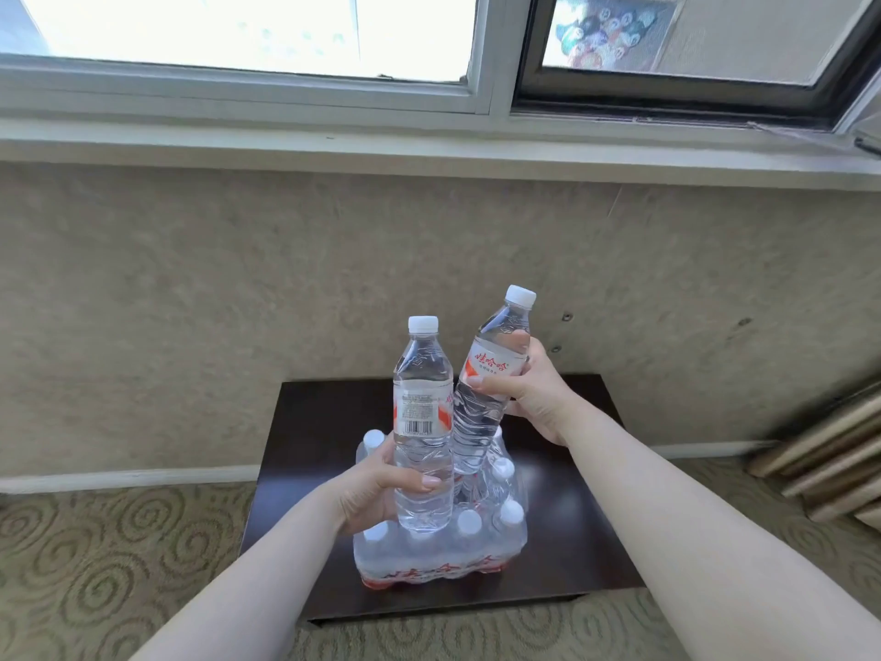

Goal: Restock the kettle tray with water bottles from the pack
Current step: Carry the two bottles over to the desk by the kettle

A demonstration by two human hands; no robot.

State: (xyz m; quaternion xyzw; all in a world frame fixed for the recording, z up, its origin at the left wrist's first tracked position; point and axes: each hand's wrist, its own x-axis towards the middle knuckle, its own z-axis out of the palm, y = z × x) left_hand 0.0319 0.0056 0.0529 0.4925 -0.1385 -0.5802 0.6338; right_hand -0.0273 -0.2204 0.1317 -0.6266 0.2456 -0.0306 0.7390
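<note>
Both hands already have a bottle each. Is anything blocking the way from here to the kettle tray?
This view cannot settle that: no kettle tray shows. The left hand holds one bottle upright and the right hand holds a tilted bottle, both lifted above the pack on the dark table. Nothing visible crowds them.

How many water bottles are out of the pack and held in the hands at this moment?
2. The upright bottle is in the left hand; the tilted bottle is in the right hand. Both are above the pack, which holds more, partly hidden.
</note>
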